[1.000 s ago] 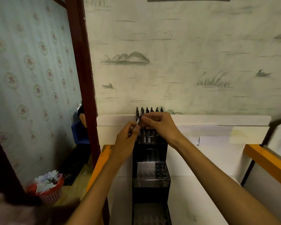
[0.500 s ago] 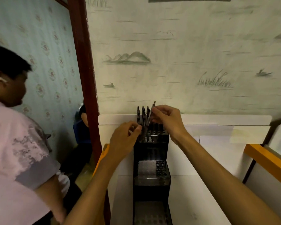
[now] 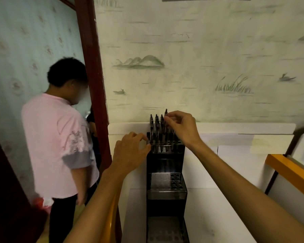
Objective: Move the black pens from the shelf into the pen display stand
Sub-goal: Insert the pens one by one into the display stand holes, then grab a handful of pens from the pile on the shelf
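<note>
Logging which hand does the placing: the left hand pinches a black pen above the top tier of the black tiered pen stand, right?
Not quite. The head view shows the right hand pinching the black pen above the black tiered pen stand's top tier; the left hand rests at the tier's left edge.

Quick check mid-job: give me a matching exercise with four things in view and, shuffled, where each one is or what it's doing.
Things:
1. right hand
2. left hand
3. middle tier of the pen display stand
4. person in a pink shirt

States:
A. stands left of the stand, by the red door frame
B. pinches a black pen above the top row
C. fingertips at the stand's top left edge
D. has open holes and no pens

Pairs: 1-B, 2-C, 3-D, 4-A
</note>
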Demonstrator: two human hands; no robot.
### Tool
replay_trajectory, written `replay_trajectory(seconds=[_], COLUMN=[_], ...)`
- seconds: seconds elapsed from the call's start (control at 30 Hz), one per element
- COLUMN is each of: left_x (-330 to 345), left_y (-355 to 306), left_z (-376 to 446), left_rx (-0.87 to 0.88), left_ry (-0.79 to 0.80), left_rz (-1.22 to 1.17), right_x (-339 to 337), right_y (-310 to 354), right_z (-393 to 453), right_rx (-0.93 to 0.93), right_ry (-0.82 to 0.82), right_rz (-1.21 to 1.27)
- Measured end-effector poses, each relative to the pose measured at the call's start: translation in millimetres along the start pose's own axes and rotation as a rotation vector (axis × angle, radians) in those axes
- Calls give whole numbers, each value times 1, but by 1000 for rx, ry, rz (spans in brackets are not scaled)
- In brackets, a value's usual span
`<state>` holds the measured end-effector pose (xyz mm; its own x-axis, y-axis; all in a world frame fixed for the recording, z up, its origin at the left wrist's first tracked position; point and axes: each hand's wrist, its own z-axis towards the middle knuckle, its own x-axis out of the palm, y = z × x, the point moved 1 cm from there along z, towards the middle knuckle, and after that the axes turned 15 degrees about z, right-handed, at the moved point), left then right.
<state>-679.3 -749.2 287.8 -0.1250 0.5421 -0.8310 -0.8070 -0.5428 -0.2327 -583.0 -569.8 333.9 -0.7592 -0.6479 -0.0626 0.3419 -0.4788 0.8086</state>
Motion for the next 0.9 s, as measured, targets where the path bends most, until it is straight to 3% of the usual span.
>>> replay_trajectory(seconds=[0.27, 0.57, 0.9], left_x=[5, 4, 14], left_y=[1, -5, -65], left_z=[1, 7, 4], left_rx=[0, 16, 205], left_ry=[-16, -60, -33], left_rz=[-52, -77, -158], right_x=[4, 2, -69], right_y=[-20, -25, -14], right_z=[-7, -18, -64], right_rx=[14, 44, 68], right_ry=[86, 98, 59], right_rz=[-264, -354, -459])
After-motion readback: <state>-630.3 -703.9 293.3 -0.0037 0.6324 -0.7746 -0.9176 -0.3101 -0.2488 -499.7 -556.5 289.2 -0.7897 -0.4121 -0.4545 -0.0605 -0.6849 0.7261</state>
